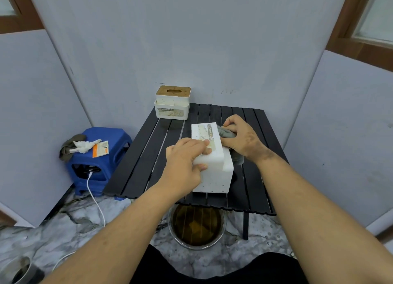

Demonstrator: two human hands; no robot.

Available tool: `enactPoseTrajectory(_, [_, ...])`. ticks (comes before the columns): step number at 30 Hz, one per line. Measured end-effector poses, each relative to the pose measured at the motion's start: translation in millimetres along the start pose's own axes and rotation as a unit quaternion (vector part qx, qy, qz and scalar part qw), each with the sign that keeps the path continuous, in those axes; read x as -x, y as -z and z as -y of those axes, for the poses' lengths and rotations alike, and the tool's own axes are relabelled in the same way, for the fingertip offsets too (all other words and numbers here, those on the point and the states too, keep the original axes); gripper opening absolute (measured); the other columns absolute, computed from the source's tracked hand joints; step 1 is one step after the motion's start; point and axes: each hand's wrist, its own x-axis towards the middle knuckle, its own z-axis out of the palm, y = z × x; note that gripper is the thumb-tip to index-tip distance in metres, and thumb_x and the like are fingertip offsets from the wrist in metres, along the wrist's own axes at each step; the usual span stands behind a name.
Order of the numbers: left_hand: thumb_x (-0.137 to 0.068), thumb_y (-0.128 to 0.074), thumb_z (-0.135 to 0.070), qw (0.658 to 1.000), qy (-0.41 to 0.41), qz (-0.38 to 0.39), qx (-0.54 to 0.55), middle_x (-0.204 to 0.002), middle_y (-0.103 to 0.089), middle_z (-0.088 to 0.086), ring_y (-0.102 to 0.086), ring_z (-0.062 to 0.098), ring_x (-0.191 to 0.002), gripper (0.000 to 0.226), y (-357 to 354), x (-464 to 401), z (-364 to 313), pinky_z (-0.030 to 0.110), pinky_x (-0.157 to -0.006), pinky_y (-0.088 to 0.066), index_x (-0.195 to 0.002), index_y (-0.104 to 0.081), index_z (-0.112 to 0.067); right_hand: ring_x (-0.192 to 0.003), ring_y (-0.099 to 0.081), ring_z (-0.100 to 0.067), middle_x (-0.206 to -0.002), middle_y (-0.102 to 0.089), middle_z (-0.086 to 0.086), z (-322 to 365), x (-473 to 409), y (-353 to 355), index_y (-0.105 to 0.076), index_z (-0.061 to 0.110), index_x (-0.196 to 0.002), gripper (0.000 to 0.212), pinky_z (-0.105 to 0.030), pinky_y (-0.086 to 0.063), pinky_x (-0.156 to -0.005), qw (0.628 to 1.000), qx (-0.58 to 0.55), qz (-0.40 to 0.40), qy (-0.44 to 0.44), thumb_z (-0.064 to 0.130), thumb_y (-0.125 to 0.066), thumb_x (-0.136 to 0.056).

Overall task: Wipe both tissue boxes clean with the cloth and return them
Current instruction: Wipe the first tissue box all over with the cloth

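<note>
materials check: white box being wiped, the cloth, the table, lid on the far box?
White tissue box: looks like matte plastic, smooth faces, rounded edges. Cloth: soft grey fabric, bunched and creased under the right hand. Table: black slats, slight sheen, probably painted metal, can't confirm. Far tissue box lid: brown, wood-like or bamboo look.

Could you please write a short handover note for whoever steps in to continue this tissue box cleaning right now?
Left hand grips the near left corner of the white tissue box, steadying it on the black slatted table.
Right hand holds the grey cloth against the box's right side, so wiping of this box is under way.
The second tissue box, with a brown lid, stands at the table's far left corner, still speckled.
Left to do: finish this box, wipe the second one, and return both.
</note>
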Motion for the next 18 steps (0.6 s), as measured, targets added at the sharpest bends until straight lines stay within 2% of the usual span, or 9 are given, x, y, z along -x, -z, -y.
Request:
enactPoseTrajectory(2, [-0.071,-0.081,0.004,1.0,0.002,-0.002,-0.015,-0.124,-0.061,-0.021,-0.042,0.002,-0.12,0.043,-1,0,-2,0.033,-0.091,-0.02,-0.105,-0.069,-0.02,-0.077,-0.067,-0.014,-0.086,-0.075,0.0,2,-1,7,-0.05,0.015,-0.099,0.049,-0.031,-0.057,-0.078,0.999,0.0,0.041,-0.008,0.023,-0.088,-0.071])
enactPoseTrajectory(4, [-0.072,-0.08,0.002,0.999,0.004,-0.004,-0.033,-0.126,-0.065,-0.016,-0.045,0.008,-0.122,0.042,-2,1,-4,0.03,-0.089,-0.019,-0.104,-0.068,-0.021,-0.076,-0.066,-0.01,-0.085,-0.076,0.001,3,1,9,-0.051,0.014,-0.097,0.049,-0.032,-0.057,-0.078,0.999,-0.005,0.045,-0.012,0.022,-0.089,-0.069])
enactPoseTrajectory(8, [-0.074,-0.08,-0.002,0.999,0.009,0.001,-0.044,-0.126,-0.064,-0.014,-0.045,0.01,-0.122,0.04,1,0,-9,0.029,-0.087,-0.017,-0.107,-0.068,-0.022,-0.075,-0.067,-0.005,-0.082,-0.074,-0.001,-3,9,7,-0.053,0.016,-0.096,0.048,-0.02,-0.055,-0.073,0.998,-0.015,-0.062,-0.01,0.021,-0.091,-0.067])
enactPoseTrajectory(11, [-0.076,-0.08,-0.005,0.999,0.017,0.003,-0.052,-0.125,-0.063,-0.015,-0.043,0.007,-0.121,0.038,3,1,-11,0.028,-0.088,-0.016,-0.107,-0.067,-0.023,-0.081,-0.071,-0.011,-0.087,-0.074,0.0,-9,18,8,-0.055,0.016,-0.099,0.045,-0.021,-0.056,-0.074,0.991,-0.049,-0.121,-0.01,0.017,-0.088,-0.07])
enactPoseTrajectory(16, [-0.076,-0.08,-0.004,0.998,0.016,0.0,-0.054,-0.122,-0.063,-0.017,-0.042,0.003,-0.118,0.039,4,2,-9,0.03,-0.088,-0.017,-0.107,-0.067,-0.023,-0.091,-0.07,-0.005,-0.097,-0.074,0.004,1,46,16,-0.066,0.017,-0.098,0.036,-0.015,-0.054,-0.079,0.995,-0.056,-0.08,-0.011,0.01,-0.087,-0.07])
enactPoseTrajectory(18, [-0.076,-0.079,-0.004,0.999,0.012,0.003,-0.053,-0.122,-0.064,-0.016,-0.044,0.007,-0.12,0.039,2,1,-9,0.031,-0.088,-0.017,-0.108,-0.066,-0.023,-0.092,-0.071,-0.007,-0.097,-0.074,0.003,1,61,19,-0.067,0.018,-0.096,0.034,-0.018,-0.055,-0.081,0.995,-0.05,-0.078,-0.019,0.009,-0.087,-0.07])
